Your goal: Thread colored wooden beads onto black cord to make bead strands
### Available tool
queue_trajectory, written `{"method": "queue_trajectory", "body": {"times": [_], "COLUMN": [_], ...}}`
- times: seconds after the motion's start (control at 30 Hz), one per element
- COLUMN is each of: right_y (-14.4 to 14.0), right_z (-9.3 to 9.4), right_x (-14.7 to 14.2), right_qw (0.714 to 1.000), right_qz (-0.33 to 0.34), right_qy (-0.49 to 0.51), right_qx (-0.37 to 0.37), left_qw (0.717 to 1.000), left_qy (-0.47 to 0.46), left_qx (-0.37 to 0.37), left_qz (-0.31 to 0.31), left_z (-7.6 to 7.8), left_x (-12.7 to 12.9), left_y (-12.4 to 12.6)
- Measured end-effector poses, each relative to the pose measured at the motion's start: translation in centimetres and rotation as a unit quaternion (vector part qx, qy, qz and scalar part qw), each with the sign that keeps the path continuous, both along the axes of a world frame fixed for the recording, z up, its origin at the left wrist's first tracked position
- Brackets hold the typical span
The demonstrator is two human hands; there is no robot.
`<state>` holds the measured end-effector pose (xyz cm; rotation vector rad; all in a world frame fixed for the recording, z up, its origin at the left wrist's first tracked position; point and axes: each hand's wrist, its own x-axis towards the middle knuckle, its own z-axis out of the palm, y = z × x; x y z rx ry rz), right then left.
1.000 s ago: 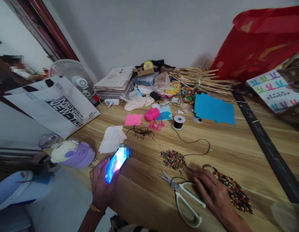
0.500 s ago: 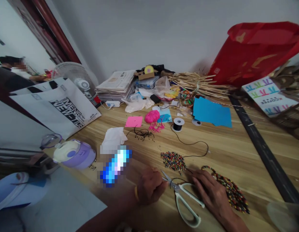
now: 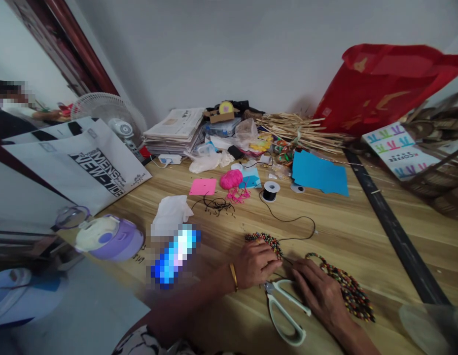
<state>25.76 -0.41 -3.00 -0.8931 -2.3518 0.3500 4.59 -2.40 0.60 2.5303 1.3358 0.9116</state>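
Note:
My left hand [image 3: 255, 264] lies knuckles up on the wooden table [image 3: 362, 231], its curled fingertips touching the near edge of a pile of loose coloured beads [image 3: 267, 239]. What the fingers pinch is hidden. My right hand [image 3: 319, 293] rests beside it, fingertips closed on the end of a thin black cord [image 3: 300, 219] that runs back to a spool [image 3: 269, 191]. A strand of threaded coloured beads [image 3: 349, 291] curves along the right hand's far side. White-handled scissors [image 3: 286, 315] lie between and below the two hands, their blades partly covered.
A lit phone [image 3: 173, 256] lies near the table's left edge beside a purple bottle [image 3: 110, 237] and white tissue [image 3: 171, 213]. Farther back are pink yarn [image 3: 230, 179], blue paper [image 3: 319, 173], stacked papers [image 3: 177, 129], sticks [image 3: 302, 127], a fan [image 3: 110, 118] and a red bag [image 3: 384, 86].
My left hand put the phone down on the table, crossed right past the scissors and now sits on the bead pile. The right hand stayed by the beaded strand.

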Motion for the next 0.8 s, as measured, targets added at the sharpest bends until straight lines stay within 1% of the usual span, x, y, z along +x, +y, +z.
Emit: {"method": "queue_trajectory", "body": {"times": [0.2, 0.47, 0.6, 0.8], "right_y": [0.1, 0.2, 0.2, 0.2], "right_z": [0.0, 0.4, 0.6, 0.5], "right_x": [-0.2, -0.4, -0.5, -0.5], "right_qw": [1.000, 1.000, 0.999, 0.999], "right_qz": [0.005, 0.010, 0.012, 0.009], "right_qy": [-0.013, -0.019, -0.026, -0.032], "right_qx": [-0.018, -0.018, -0.029, -0.030], "left_qw": [0.999, 0.994, 0.991, 0.989], "left_qy": [0.024, 0.070, 0.094, 0.110], "left_qx": [-0.044, -0.068, -0.073, -0.083], "left_qz": [-0.004, -0.053, -0.064, -0.053], "left_z": [-0.8, -1.9, -1.9, -1.8], "left_x": [-0.3, -1.0, -1.2, -1.3], "left_y": [-0.1, 0.1, 0.0, -0.2]}}
